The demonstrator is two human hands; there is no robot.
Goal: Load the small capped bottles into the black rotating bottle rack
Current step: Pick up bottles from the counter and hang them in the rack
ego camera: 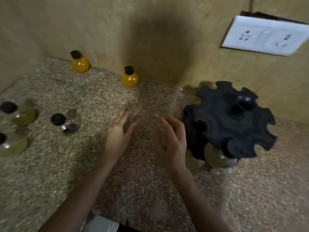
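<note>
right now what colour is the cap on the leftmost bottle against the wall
Black cap, orange bottle; best in the head view.

Speckled granite counter (83, 164), ochre wall (150, 22), white socket plate (265, 36).

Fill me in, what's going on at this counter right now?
A person is loading bottles into the black rack on the stone counter. Both the left hand and right hand are open and empty, held over the counter just left of the rack. At least one loaded bottle sits at the rack's near edge. Five wait loose: two orange bottles by the wall, three blurred bottles at far left.
</note>
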